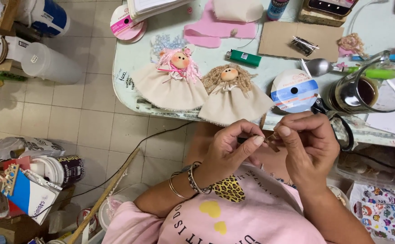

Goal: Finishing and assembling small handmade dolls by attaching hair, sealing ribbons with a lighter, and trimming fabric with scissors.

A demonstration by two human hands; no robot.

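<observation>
Both hands meet just below the edge of the pale green worktable (129,58), where the left hand (227,149) and right hand (308,144) each pinch one end of a short, thin brown stick (270,143), possibly a twig, fingertips closed tight for fine work. Just above, two cream-skirted cloth dolls (202,88) lie flat, within reach beside a blue-and-white ribbon spool (293,90).
</observation>
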